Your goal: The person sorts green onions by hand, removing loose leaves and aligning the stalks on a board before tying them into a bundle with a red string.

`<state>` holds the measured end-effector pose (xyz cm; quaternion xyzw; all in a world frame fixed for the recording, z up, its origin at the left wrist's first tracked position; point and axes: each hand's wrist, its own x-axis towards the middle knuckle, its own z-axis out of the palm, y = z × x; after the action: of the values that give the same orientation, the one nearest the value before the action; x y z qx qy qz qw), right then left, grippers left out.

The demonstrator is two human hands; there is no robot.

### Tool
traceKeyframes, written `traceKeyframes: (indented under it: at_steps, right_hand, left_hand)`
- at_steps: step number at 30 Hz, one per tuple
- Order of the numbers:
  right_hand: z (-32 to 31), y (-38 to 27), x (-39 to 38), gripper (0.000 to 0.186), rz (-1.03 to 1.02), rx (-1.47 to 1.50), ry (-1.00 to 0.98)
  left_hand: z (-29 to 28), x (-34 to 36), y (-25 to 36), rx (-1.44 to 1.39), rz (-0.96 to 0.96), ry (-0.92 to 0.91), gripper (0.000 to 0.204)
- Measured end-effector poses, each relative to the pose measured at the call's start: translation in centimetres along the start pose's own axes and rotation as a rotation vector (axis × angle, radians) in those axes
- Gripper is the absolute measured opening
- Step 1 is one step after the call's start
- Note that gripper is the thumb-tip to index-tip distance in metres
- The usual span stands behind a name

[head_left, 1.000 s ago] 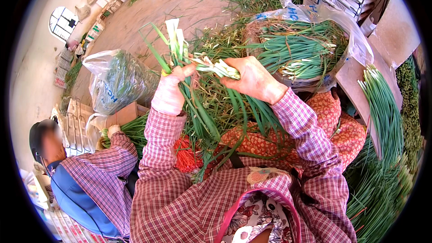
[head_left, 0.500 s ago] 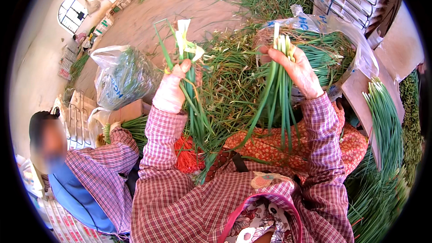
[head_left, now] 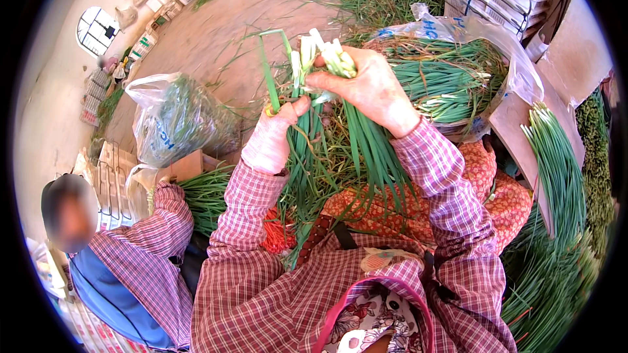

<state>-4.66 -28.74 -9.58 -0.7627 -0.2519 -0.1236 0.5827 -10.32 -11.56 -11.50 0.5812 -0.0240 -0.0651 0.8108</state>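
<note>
My right hand [head_left: 379, 88] is closed around a bunch of long green chives [head_left: 366, 147], white ends up and leaves hanging toward my lap. Beside it, my left hand [head_left: 271, 137] grips a second, looser bunch of chive leaves [head_left: 304, 163], one of them bent over above the fingers. Both hands are raised in front of me, close together, with the white ends of the bunches almost touching. My left fingers are partly hidden by the leaves.
An open plastic bag of chives [head_left: 451, 82] lies beyond my right arm. A neat chive bundle [head_left: 559, 170] rests on a board at right. Red strands [head_left: 278, 232] lie by my lap. A co-worker [head_left: 131, 255] sits at left near a filled clear bag [head_left: 173, 117].
My right hand has moved left with its bunch, up to the left one. My left hand has shifted slightly right and still holds its leaves.
</note>
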Motion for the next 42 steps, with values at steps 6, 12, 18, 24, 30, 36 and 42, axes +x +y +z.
traceKeyframes:
  at_steps: [6,12,18,24,30,36,42]
  right_hand:
    - [-0.4,0.2,-0.4,0.029,0.079,-0.056,-0.12]
    - [-0.3,0.3,-0.7,0.028,0.027,-0.138,-0.061]
    - [0.6,0.1,-0.7,0.028,0.016,-0.239,-0.009]
    - [0.7,1.2,-0.6,0.023,-0.151,-0.695,0.089]
    - [-4.1,5.8,0.3,0.033,0.143,-0.863,0.168]
    - [-2.3,1.8,-0.3,0.035,0.037,-0.482,0.132]
    - [0.4,-1.8,-0.4,0.035,-0.152,-0.62,0.036]
  left_hand:
    - [0.1,-0.2,0.6,0.264,0.131,0.098,0.036]
    - [-0.3,0.1,1.0,0.143,0.239,0.111,0.03]
    - [0.4,0.7,0.3,0.226,0.209,0.057,0.031]
    - [-0.8,0.4,0.5,0.11,0.084,0.077,0.03]
    - [-3.9,-1.3,1.3,0.059,0.065,0.196,0.022]
    - [-4.0,-1.0,0.9,0.132,0.003,0.209,0.021]
    - [-1.7,-0.3,0.5,0.106,-0.013,0.158,0.028]
